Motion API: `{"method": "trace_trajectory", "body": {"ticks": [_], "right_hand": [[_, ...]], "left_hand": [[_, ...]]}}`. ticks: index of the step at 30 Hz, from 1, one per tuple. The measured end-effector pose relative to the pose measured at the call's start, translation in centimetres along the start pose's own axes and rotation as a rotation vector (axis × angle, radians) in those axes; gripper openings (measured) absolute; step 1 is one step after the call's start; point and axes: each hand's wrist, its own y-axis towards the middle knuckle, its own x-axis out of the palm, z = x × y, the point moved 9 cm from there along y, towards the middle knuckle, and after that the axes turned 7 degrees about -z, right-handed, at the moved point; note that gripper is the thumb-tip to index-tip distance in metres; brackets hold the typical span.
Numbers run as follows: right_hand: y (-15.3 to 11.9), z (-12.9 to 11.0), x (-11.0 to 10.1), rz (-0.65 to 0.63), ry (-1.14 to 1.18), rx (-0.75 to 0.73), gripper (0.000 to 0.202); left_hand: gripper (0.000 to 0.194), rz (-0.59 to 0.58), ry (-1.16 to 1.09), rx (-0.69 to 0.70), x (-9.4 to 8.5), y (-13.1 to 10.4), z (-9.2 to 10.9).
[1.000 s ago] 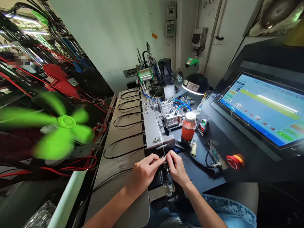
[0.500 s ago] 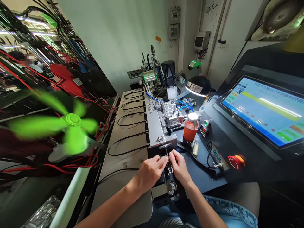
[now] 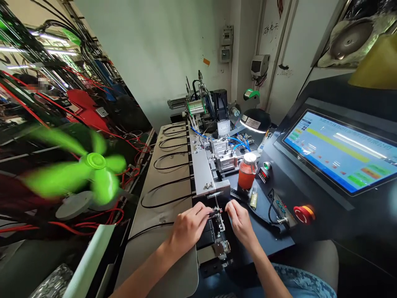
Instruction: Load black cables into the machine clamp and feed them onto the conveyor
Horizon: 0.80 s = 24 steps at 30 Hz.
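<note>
My left hand (image 3: pixel 190 223) pinches the end of a black cable (image 3: pixel 211 214), whose small coloured wire tips point right over a metal fixture (image 3: pixel 221 225). Just right of the fixture is my right hand (image 3: pixel 238 217), its fingers pressed together; whatever may be between them is too small to name. Ahead of both hands lies a long metal plate (image 3: pixel 201 171) with bolts at its near end. Several black cables curve in loops across the beige table (image 3: pixel 164 198) to the left.
Beyond my right hand stand a red jar (image 3: pixel 246 174) and a small bottle (image 3: pixel 253 198). A touch screen (image 3: pixel 341 149) and a red stop button (image 3: pixel 304 214) are at the right. A blurred green fan (image 3: pixel 95 161) spins at the left. A person sits far left.
My hands have moved apart, the right one slightly to the right. The wire tips between them now show. The camera view has shifted a little.
</note>
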Motion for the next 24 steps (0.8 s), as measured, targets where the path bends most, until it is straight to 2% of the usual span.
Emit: {"method": "trace_trajectory", "body": {"ticks": [2, 3, 5, 8, 12, 20, 24], "right_hand": [[-0.3, -1.6, -0.3, -0.014, -0.138, -0.09, 0.016], [-0.5, -2.4, -0.2, -0.032, -0.221, -0.144, 0.017], [-1.0, -3.6, 0.4, -0.063, -0.369, -0.229, 0.024], [-1.6, -3.9, 0.5, -0.059, -0.477, -0.238, 0.025], [-2.0, -4.1, 0.0, -0.057, -0.51, -0.225, 0.021], [-1.7, -4.2, 0.6, -0.067, -0.526, -0.238, 0.02], [-2.3, -5.1, -0.6, -0.021, -0.49, -0.253, 0.018]], "left_hand": [[0.016, -0.049, -0.022, -0.098, 0.1, -0.1, -1.0], [0.014, -0.074, -0.015, -0.12, 0.2, -0.1, -1.3], [0.015, -0.115, 0.006, -0.13, 0.5, -0.1, -1.4], [0.017, -0.132, 0.029, -0.12, 1.0, 0.0, -1.5], [0.018, -0.151, 0.05, -0.122, 1.4, -0.1, -1.8], [0.02, -0.161, 0.059, -0.119, 1.7, -0.2, -1.8], [0.022, -0.161, 0.059, -0.114, 1.7, -0.3, -2.0]]}}
